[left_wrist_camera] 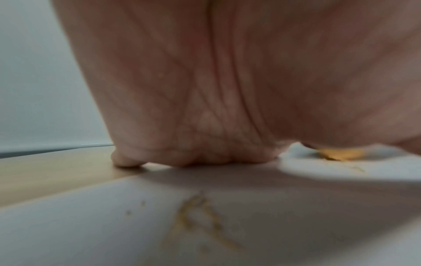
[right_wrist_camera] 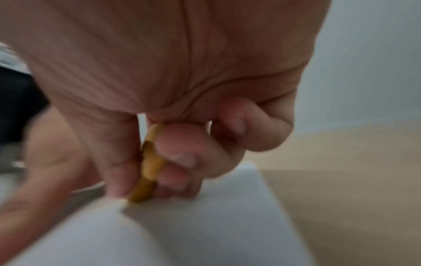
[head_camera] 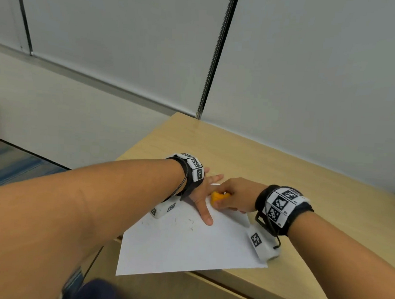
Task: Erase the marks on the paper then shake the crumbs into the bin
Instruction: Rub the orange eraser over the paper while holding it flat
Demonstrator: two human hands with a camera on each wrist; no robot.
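Observation:
A white sheet of paper (head_camera: 186, 247) lies on the wooden desk (head_camera: 282, 172), one corner past the front edge. My left hand (head_camera: 203, 195) lies flat on its far part, fingers spread and pressing it down. My right hand (head_camera: 233, 194) pinches an orange eraser (head_camera: 219, 197) between thumb and curled fingers, its tip on the paper beside the left thumb. In the right wrist view the eraser (right_wrist_camera: 148, 167) touches the paper (right_wrist_camera: 205, 225). Dark crumbs (head_camera: 188, 223) and yellowish crumbs (left_wrist_camera: 200, 216) lie on the sheet (left_wrist_camera: 296, 234). No bin is in view.
Grey partition panels (head_camera: 310, 75) stand behind the desk. The desk's left edge (head_camera: 147, 135) drops to a carpeted floor (head_camera: 15, 162). Cabinet fronts (head_camera: 184, 292) lie below the front edge.

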